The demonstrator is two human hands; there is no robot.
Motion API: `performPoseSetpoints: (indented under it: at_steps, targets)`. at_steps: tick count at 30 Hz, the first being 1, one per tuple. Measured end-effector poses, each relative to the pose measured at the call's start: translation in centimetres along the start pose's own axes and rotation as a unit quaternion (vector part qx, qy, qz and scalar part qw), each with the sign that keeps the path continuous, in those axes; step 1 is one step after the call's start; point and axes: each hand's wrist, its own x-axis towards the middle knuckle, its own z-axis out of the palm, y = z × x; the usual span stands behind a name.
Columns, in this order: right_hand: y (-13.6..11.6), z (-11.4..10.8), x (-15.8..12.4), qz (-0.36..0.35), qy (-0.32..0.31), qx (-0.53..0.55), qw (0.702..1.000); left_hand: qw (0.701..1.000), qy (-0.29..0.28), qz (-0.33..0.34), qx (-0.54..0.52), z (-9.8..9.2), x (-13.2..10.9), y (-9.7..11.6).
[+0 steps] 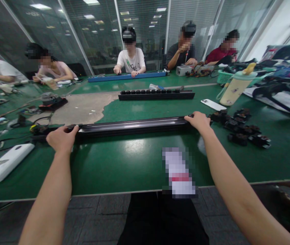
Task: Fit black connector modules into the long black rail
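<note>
A long black rail (132,126) with a glossy face lies crosswise in front of me on the green table. My left hand (62,136) is closed around its left end, thumb on top. At the other end my right hand (199,120) grips the rail, fingers mostly hidden behind it. Just right of that hand lies a pile of small black parts (244,127). Beyond the rail is a second black bar (156,95) with a row of round black pieces along its top.
Near the left edge lies a white power bank (7,162), with cables beside it. A pixelated phone-like object (177,172) is at the front edge. A white phone (213,104) and a cream tumbler (237,88) stand right. Several people sit across, one touching a blue rail (126,77).
</note>
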Motion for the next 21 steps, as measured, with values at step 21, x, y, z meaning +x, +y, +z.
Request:
performPoseSetpoints:
  at_steps: [21]
  targets:
    - [0.05,-0.02,0.22,0.01,0.002,0.009,1.0,1.0,0.008,0.0,-0.011,0.0,-0.06,-0.09]
